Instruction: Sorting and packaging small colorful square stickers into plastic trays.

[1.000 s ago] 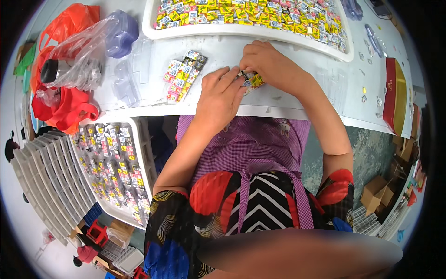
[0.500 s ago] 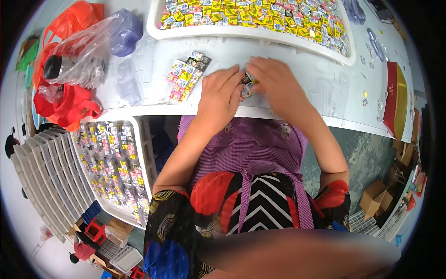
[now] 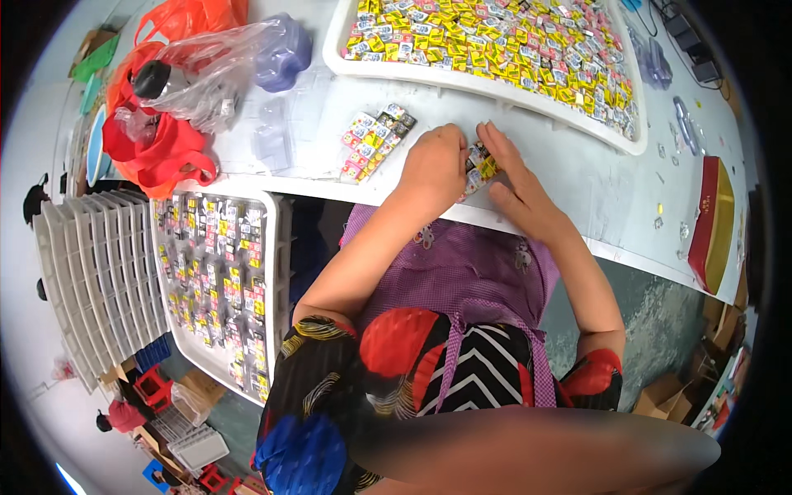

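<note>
A small block of colourful wrapped pieces, yellow, black and white, lies on the white table between my hands. My left hand is curled against its left side, the fingertips hidden. Along the right side, my right hand keeps its fingers stretched out, the thumb apart and the palm edge down. Left of my left hand rests another flat block of wrapped pieces, pink, yellow and black, in slanting rows.
Beyond my hands stands a white tray heaped with loose wrapped pieces. Clear plastic shells and a red bag lie left. Below the table edge, another white tray holds filled packs beside stacked trays. A red and gold box sits right.
The whole view has shifted, so the table things appear further right. My left hand has curled its fingers, and my right fingers have straightened, showing more of the block between them.
</note>
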